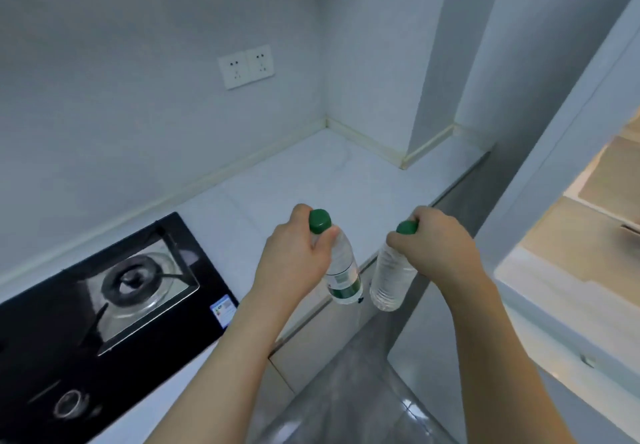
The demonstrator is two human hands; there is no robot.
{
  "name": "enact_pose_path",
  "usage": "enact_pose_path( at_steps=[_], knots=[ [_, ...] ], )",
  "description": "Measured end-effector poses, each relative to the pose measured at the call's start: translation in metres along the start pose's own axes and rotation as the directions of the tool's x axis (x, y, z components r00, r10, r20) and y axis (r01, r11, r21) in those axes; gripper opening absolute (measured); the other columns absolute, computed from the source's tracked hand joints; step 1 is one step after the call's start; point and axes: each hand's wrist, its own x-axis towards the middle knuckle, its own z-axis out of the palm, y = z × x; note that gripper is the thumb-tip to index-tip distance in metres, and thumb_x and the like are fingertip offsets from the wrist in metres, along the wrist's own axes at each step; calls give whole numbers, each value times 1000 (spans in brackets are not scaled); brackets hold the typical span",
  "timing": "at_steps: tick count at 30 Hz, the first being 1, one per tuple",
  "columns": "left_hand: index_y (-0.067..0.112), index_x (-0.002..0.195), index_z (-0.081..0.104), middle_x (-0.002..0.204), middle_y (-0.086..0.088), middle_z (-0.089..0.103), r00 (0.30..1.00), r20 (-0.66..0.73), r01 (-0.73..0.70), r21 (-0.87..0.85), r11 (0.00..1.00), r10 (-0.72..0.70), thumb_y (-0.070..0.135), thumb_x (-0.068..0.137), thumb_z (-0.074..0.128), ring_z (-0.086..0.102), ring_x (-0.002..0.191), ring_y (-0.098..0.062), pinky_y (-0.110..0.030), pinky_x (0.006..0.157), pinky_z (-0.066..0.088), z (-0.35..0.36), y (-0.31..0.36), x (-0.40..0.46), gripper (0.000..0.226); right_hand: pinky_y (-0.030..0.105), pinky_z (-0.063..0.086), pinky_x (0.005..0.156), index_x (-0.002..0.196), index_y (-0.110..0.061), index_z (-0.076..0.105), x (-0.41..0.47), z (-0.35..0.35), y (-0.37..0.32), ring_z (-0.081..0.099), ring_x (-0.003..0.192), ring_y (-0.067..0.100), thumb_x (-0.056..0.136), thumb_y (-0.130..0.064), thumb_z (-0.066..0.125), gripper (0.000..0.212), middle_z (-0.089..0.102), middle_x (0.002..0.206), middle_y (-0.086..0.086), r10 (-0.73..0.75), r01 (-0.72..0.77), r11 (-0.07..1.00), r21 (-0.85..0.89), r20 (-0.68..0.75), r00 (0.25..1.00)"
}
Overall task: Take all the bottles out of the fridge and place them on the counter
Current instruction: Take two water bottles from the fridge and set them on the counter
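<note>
Two clear water bottles with green caps hang in the air at the front edge of the white table (311, 173), one in each hand. The left hand (294, 256) has its grip clamped round the neck of the labelled bottle (341, 270), thumb and fingers curled just under the cap; this bottle tilts with its base toward the person. The right hand (436, 246) is likewise clamped on the neck of the plain bottle (391, 277), its cap peeping out beside the knuckles. Both bottles hang near each other without touching. A black gas hob (104, 291) sits in the table to the left. Twin wall sockets (246, 66) are mounted above. The open fridge (571, 236) stands at right.
</note>
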Motion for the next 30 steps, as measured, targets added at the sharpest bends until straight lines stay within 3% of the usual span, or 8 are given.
enact_pose_path(
  at_steps=[5, 10, 17, 21, 26, 30],
  knots=[
    [23, 105, 48, 87, 2, 63, 980, -93, 180, 21, 984, -177, 43, 93, 55, 61, 79, -20, -39, 67, 53, -31, -45, -21, 25, 30, 41, 58, 82, -14, 52, 6, 43, -46, 57, 70, 22, 77, -35, 62, 24, 58, 73, 2, -163, 157, 986, 59, 127, 978],
    [21, 106, 52, 79, 6, 60, 930, -203, 310, -10, 951, -305, 40, 92, 60, 59, 68, -12, -24, 55, 45, -74, -83, -52, 24, 29, 36, 56, 83, -16, 53, -9, 77, -102, 56, 73, 22, 77, -35, 65, 23, 58, 77, -1, -310, 290, 949, 124, 195, 931],
    [25, 113, 54, 89, 10, 64, 835, -367, 414, -71, 907, -410, 40, 90, 61, 62, 80, -11, -35, 74, 53, -152, -130, -111, 28, 28, 37, 56, 80, -19, 54, -64, 112, -200, 56, 72, 17, 75, -35, 65, 20, 59, 76, -5, -515, 480, 856, 190, 248, 820],
    [29, 110, 51, 90, 10, 66, 774, -433, 472, -92, 877, -462, 44, 89, 61, 64, 81, -13, -39, 75, 54, -196, -160, -156, 28, 29, 41, 59, 79, -21, 54, -110, 127, -249, 57, 73, 17, 74, -37, 64, 20, 59, 75, -6, -586, 550, 810, 202, 293, 755],
    [25, 115, 52, 97, 9, 65, 706, -503, 515, -121, 849, -500, 38, 91, 61, 62, 90, -12, -34, 77, 51, -251, -190, -216, 29, 28, 34, 54, 74, -22, 51, -170, 149, -309, 54, 71, 16, 74, -38, 65, 21, 57, 75, -6, -679, 641, 732, 230, 316, 662],
    [24, 118, 54, 100, 9, 65, 646, -559, 549, -131, 825, -519, 39, 91, 61, 62, 94, -12, -35, 82, 51, -288, -216, -265, 32, 30, 40, 57, 72, -21, 49, -221, 169, -349, 56, 70, 18, 72, -39, 63, 22, 58, 73, -4, -750, 709, 657, 257, 319, 580]
  ],
)
